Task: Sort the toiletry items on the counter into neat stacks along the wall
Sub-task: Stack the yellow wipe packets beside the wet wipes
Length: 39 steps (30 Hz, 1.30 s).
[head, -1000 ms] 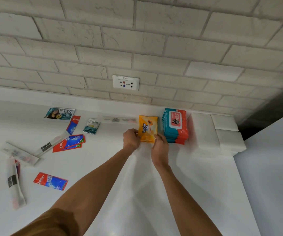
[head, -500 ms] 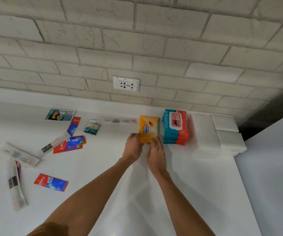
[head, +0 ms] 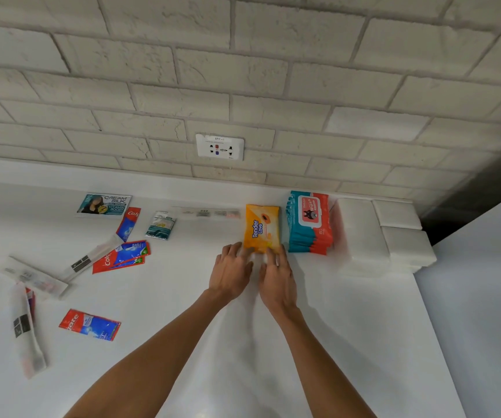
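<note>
White counter [head: 243,342] under a brick wall [head: 243,70] is bearing both hands, the left hand [head: 231,274] and right hand [head: 276,277] lying flat and open with fingertips pressing the near edge of the orange wipes pack [head: 261,227] just ahead, which is looking soft, light and slippery, best pinched by its long sides, with the blue wipes stack [head: 309,223] sitting just right of it.

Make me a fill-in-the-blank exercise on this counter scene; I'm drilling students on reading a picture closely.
1. The orange wipes pack lies directly to the ______ of the teal wipes stack.
2. Both hands, left hand and right hand, touch the near edge of the ______ pack.
3. The wall socket is set in a wall of white ______.
4. The Cream Silk sachet lies on the counter close to the ______.

Missing words: left; orange; bricks; wall
</note>
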### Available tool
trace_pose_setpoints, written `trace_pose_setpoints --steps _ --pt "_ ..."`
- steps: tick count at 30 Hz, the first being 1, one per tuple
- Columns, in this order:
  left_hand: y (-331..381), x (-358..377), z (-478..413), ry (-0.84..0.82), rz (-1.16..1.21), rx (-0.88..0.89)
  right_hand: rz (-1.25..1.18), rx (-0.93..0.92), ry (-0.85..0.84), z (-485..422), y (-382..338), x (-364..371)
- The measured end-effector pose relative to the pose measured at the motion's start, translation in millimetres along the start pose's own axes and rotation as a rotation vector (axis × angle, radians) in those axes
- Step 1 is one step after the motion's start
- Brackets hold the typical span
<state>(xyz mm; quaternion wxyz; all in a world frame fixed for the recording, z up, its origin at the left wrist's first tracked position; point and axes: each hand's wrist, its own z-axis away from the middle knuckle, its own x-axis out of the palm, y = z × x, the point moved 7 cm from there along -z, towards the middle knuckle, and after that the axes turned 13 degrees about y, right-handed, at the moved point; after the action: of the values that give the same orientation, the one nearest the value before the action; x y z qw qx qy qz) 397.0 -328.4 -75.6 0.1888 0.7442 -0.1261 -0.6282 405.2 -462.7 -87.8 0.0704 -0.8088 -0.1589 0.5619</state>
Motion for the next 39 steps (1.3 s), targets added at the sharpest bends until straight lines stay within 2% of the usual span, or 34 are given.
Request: trace_pose_setpoints --steps 13,26,33,39 --pt "4.2 0.2 -8.6 -0.02 0.005 0.005 -0.034 0.071 -0.061 -9.4 -4.5 -0.2" --pt "4.3 1.6 -12.3 -0.026 0.044 -0.02 -0.001 0.063 -0.059 -11.3 -5.6 2.0" --pt "2.2 -10.3 -10.2 0.001 0.117 -0.046 -0.032 0.044 0.009 -10.2 -11.1 -5.6" --pt "-18.7 -27.1 6.2 0.065 0.112 -0.043 -0.054 0.037 -0.009 5.8 -29.8 -13.0"
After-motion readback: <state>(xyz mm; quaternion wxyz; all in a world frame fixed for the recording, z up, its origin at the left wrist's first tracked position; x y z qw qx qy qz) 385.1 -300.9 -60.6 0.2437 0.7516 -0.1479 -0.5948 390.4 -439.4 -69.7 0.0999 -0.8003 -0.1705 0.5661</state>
